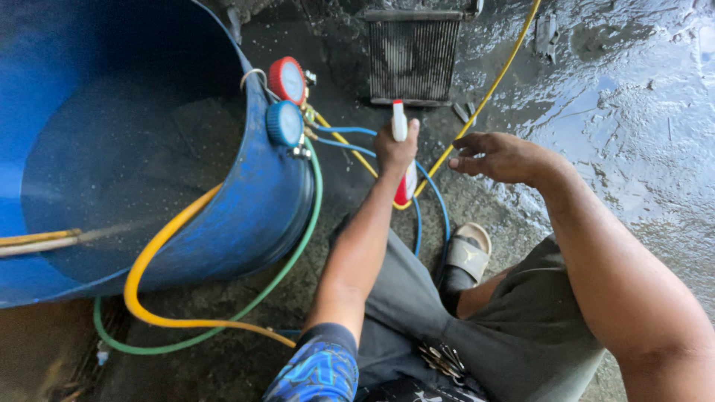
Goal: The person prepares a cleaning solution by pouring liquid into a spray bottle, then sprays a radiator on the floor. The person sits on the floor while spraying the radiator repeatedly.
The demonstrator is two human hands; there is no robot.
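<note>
Outstretched, left hand (395, 149) gripping spray bottle (403, 156)

two gauges (286, 100) – one barrel (246, 216), one radiator (412, 58)

My left hand (395, 152) wraps the spray bottle (403, 156), so its middle is hidden behind my fingers; only the white head and a strip of red body show. The blue barrel (246, 208) is cut off by the top and left edges, and its water hides the bottom. The yellow hose (160, 260) passes out of sight under my left arm. My right arm leaves the picture at the lower right corner. Behind the gauges (287, 100), the fittings are too small to tell apart.
</note>
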